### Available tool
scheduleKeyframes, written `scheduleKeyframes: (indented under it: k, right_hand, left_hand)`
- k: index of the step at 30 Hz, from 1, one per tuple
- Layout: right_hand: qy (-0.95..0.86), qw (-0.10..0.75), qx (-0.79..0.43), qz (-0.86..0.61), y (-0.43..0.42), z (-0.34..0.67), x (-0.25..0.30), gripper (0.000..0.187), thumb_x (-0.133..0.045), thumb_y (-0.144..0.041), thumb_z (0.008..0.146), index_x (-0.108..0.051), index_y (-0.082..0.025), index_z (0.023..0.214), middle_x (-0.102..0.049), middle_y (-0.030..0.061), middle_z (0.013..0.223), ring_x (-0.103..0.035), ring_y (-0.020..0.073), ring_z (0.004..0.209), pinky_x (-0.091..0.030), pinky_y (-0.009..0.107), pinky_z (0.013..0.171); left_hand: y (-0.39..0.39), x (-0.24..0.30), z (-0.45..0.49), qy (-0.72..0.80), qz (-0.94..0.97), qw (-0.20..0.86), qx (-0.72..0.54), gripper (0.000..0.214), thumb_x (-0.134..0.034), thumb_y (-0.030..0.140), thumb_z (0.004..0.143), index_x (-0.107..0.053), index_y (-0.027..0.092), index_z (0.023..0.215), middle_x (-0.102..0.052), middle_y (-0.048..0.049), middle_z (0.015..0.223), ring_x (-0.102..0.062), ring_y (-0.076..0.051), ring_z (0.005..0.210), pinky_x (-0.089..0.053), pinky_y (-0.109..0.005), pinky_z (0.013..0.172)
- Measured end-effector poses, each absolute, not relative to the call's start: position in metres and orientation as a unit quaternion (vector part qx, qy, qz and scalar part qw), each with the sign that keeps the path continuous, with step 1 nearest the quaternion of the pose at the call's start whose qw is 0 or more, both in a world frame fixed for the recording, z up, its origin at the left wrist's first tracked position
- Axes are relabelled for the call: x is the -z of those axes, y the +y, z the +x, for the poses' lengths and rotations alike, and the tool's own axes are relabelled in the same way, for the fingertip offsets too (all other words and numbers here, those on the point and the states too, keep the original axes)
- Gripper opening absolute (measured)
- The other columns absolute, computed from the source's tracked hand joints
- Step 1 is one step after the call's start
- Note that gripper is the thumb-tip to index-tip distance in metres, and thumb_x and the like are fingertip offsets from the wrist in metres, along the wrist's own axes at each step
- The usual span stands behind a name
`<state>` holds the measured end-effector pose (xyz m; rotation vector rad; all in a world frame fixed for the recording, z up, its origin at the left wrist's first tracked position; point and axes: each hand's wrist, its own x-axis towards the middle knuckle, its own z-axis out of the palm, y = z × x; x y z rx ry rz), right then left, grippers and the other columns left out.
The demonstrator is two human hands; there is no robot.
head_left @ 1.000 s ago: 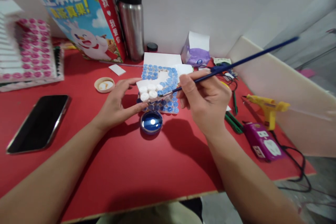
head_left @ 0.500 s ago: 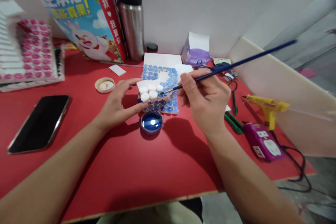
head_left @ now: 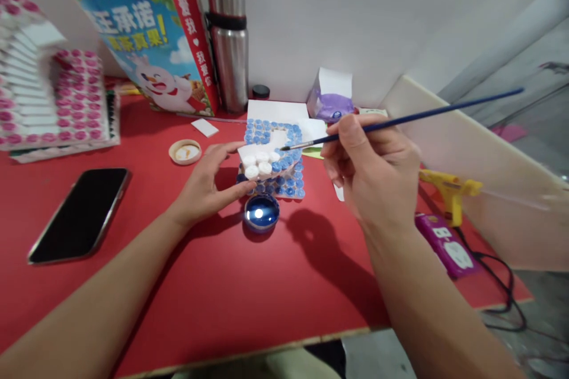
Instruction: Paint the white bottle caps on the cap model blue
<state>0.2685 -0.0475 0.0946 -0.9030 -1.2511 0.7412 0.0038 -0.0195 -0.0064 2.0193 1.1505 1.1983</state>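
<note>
A thin blue paintbrush is pinched in my right hand, its dark tip over the craft piece. That piece is a white panel covered with small round discs, mostly blue, several still plain white at its left end. My left hand grips its left edge between thumb and fingers. Beneath the raised part lies a flat base with more blue discs. A small round pot of blue paint stands just in front.
On the left lie a black phone and a round lid. Behind stand a colourful box, a steel flask and a purple tissue pack. A yellow glue gun and purple box sit at right.
My right hand has moved right and lifted the brush tip off the blue discs. The left hand keeps its hold; the camera view has shifted slightly.
</note>
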Motion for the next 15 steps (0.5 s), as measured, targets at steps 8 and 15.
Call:
scheduleKeyframes:
  k: [8,15]
  right_hand:
    - [-0.522,0.638,-0.418,-0.382,-0.070,0.266,-0.092,0.031,-0.101,-0.048,0.094,-0.082,-0.024,0.090,-0.076,-0.0038,0.068,-0.058,0.0091,0.042,-0.040,0.024,0.035]
    - [-0.519,0.656,-0.392,-0.383,-0.077,0.268,-0.084,0.031,-0.099,-0.048,0.096,-0.080,-0.024,0.093,-0.076,-0.0036,0.070,-0.059,0.0094,0.043,-0.042,0.024,0.036]
  left_hand:
    - [-0.019,0.009,0.002,0.413,0.748,0.261,-0.448,0.080,-0.089,0.066,0.094,-0.066,0.026,0.159,-0.073,-0.0185,0.161,-0.068,-0.043,0.150,-0.054,-0.064,0.130]
    - [-0.028,-0.010,0.003,0.370,0.731,0.140,-0.556,0.045,-0.084,0.048,0.103,-0.075,0.030,0.143,-0.077,-0.0089,0.128,-0.072,-0.033,0.124,-0.058,-0.058,0.119]
